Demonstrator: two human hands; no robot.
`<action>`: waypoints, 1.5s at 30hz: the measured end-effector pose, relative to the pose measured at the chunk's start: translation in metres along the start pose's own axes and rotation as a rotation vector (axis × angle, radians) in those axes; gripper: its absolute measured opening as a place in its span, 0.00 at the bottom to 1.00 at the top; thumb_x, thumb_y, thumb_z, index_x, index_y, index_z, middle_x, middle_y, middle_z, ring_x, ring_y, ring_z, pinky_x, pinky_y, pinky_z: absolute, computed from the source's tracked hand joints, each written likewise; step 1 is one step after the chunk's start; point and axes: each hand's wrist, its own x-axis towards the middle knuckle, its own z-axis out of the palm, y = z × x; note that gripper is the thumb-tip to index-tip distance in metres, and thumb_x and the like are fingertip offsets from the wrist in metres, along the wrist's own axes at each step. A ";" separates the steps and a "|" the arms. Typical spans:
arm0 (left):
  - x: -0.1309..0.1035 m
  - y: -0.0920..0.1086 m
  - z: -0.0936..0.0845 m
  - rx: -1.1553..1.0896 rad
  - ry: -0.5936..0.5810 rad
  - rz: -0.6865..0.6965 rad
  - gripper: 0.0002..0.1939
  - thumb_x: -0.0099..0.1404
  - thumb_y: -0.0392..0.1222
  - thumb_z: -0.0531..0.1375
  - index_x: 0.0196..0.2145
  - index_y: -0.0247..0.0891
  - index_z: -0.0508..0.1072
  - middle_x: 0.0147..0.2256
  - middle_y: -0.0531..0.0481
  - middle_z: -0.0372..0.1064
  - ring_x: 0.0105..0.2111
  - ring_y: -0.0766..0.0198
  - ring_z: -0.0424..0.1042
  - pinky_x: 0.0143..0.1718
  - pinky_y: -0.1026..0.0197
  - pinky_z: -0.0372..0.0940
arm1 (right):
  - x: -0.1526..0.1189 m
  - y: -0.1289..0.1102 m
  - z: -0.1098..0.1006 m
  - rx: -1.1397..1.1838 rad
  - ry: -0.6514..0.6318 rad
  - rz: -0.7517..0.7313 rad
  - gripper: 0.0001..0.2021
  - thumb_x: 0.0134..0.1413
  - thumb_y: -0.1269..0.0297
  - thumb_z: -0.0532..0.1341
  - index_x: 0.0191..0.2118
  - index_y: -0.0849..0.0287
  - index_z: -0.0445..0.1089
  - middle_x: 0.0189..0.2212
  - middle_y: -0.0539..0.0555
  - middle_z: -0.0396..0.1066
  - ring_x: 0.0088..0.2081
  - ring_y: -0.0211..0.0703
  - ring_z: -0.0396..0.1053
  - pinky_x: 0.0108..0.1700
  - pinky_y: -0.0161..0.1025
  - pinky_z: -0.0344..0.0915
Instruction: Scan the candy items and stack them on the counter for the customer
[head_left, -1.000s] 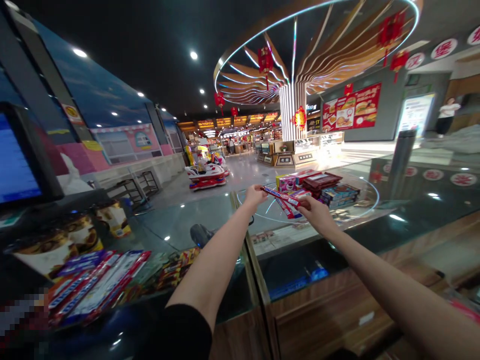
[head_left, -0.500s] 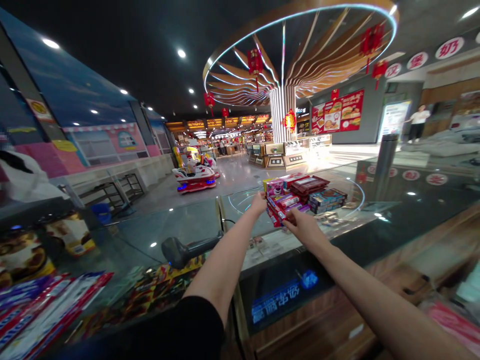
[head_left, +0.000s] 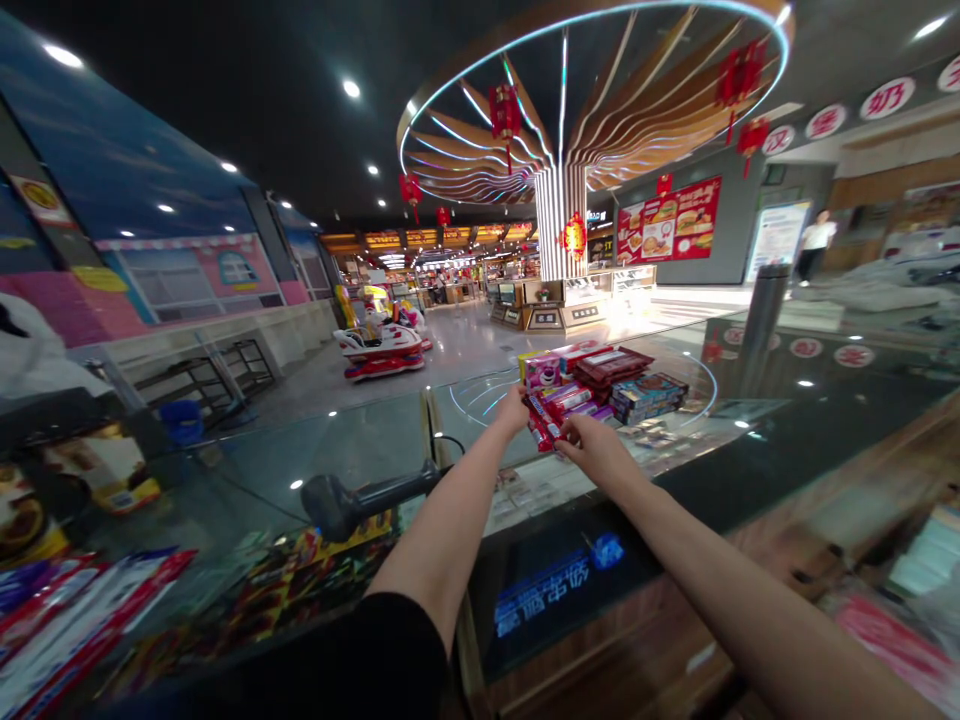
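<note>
My left hand (head_left: 513,412) and my right hand (head_left: 592,447) reach over the glass counter (head_left: 675,470), their fingers closed on opposite ends of a red candy pack (head_left: 543,424). The pack is at the near left edge of a group of sweets. Behind it lie red and purple rolls (head_left: 571,398), a pink box with a bear face (head_left: 543,374), dark red packs (head_left: 613,366) stacked at the back, and blue boxes (head_left: 649,396) on the right.
A black handheld scanner (head_left: 337,505) lies left of my left forearm. Snack packs (head_left: 82,610) fill the lower left. A dark metal post (head_left: 763,310) stands at the right. A person (head_left: 816,240) stands far off.
The view has shifted slightly, so most things sit a little further left. My hands stay at the red pack, with the right hand slightly nearer the left.
</note>
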 end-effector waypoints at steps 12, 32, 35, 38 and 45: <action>-0.031 0.010 -0.006 0.300 0.053 0.057 0.23 0.52 0.25 0.64 0.47 0.33 0.71 0.49 0.37 0.73 0.52 0.51 0.70 0.54 0.53 0.61 | -0.003 -0.002 -0.003 0.035 0.065 0.008 0.08 0.49 0.65 0.65 0.35 0.55 0.66 0.29 0.49 0.69 0.32 0.41 0.68 0.35 0.37 0.60; -0.059 0.029 -0.027 0.334 0.038 -0.047 0.23 0.56 0.23 0.59 0.48 0.36 0.71 0.45 0.41 0.75 0.49 0.54 0.70 0.54 0.53 0.61 | -0.010 -0.004 -0.008 0.011 0.183 -0.042 0.05 0.54 0.66 0.56 0.37 0.57 0.68 0.32 0.54 0.71 0.32 0.43 0.68 0.36 0.39 0.61; -0.063 0.035 -0.037 0.366 0.008 -0.036 0.24 0.54 0.22 0.59 0.48 0.36 0.71 0.43 0.42 0.75 0.48 0.55 0.72 0.52 0.54 0.62 | -0.013 -0.006 -0.010 -0.023 0.191 -0.050 0.07 0.55 0.67 0.54 0.38 0.57 0.68 0.33 0.55 0.71 0.34 0.45 0.68 0.38 0.40 0.62; -0.067 0.038 -0.050 0.433 -0.023 -0.010 0.24 0.54 0.21 0.59 0.48 0.35 0.72 0.42 0.42 0.76 0.46 0.56 0.72 0.50 0.56 0.63 | -0.015 -0.007 -0.011 -0.038 0.199 -0.064 0.08 0.55 0.67 0.54 0.38 0.57 0.69 0.34 0.56 0.71 0.35 0.46 0.69 0.40 0.41 0.62; -0.074 0.046 -0.088 0.499 -0.046 0.023 0.20 0.53 0.22 0.60 0.42 0.36 0.76 0.38 0.44 0.77 0.42 0.56 0.74 0.49 0.57 0.65 | -0.015 -0.008 -0.010 -0.091 0.146 -0.103 0.08 0.56 0.67 0.55 0.39 0.57 0.69 0.37 0.58 0.72 0.38 0.48 0.71 0.42 0.41 0.64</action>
